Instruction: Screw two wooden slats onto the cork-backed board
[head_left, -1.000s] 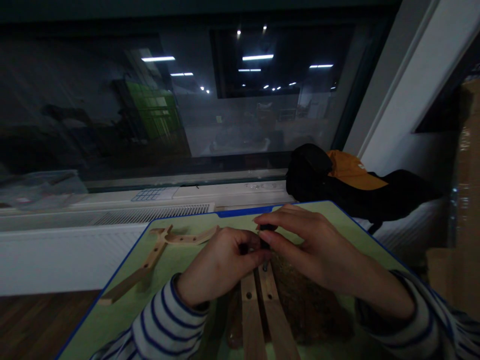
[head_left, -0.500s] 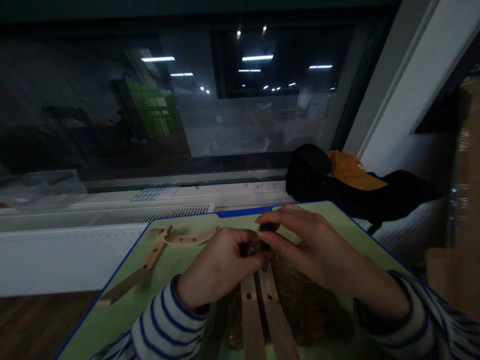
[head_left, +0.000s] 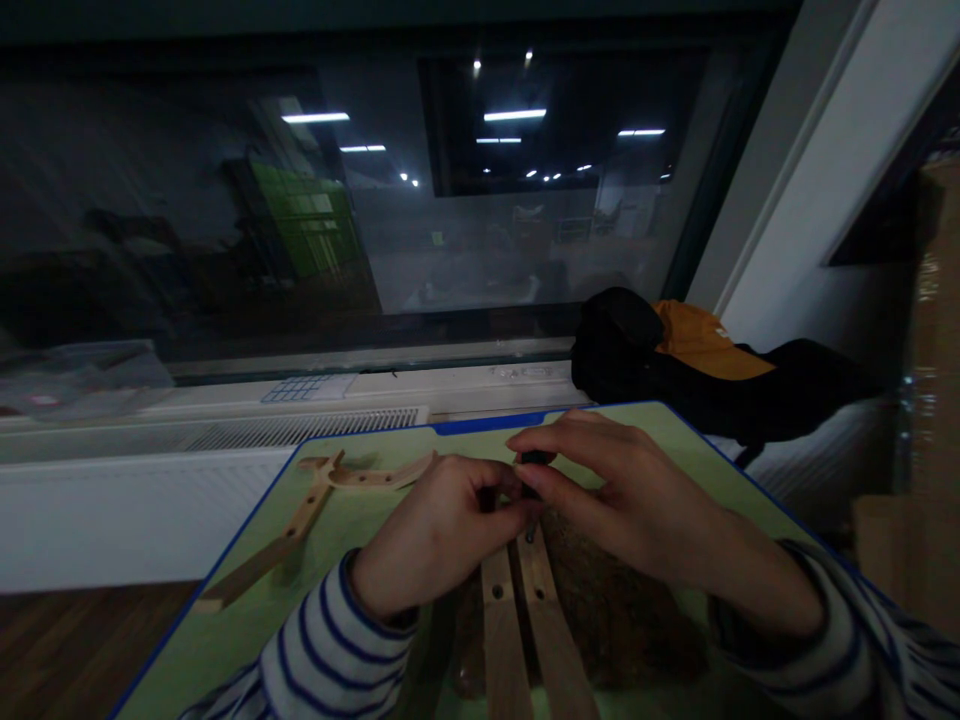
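My right hand [head_left: 626, 490] pinches the black handle of a small upright screwdriver [head_left: 534, 458] between thumb and fingers. Lower on the same tool, the fingertips of my left hand [head_left: 442, 525] close around it, hiding most of its shaft. Its metal tip meets a hole in the right one of two pale wooden strips [head_left: 559, 645]. Beside that lies the left wooden strip [head_left: 506, 640], with a dark hole too. Both strips rest on a brown, shiny block or package [head_left: 622, 625], partly covered by my right forearm.
A forked wooden piece with holes [head_left: 307, 510] lies at the left of the green, blue-edged table [head_left: 240, 650]. Behind are a white radiator [head_left: 150, 510] and a windowsill with a clear plastic box [head_left: 90, 375]. A black bag [head_left: 619, 350] and an orange cap [head_left: 705, 340] sit back right.
The black handle has turned or tilted slightly between my right fingers, and those fingertips have shifted a little to the left. My left hand and the wooden strips stay in place.
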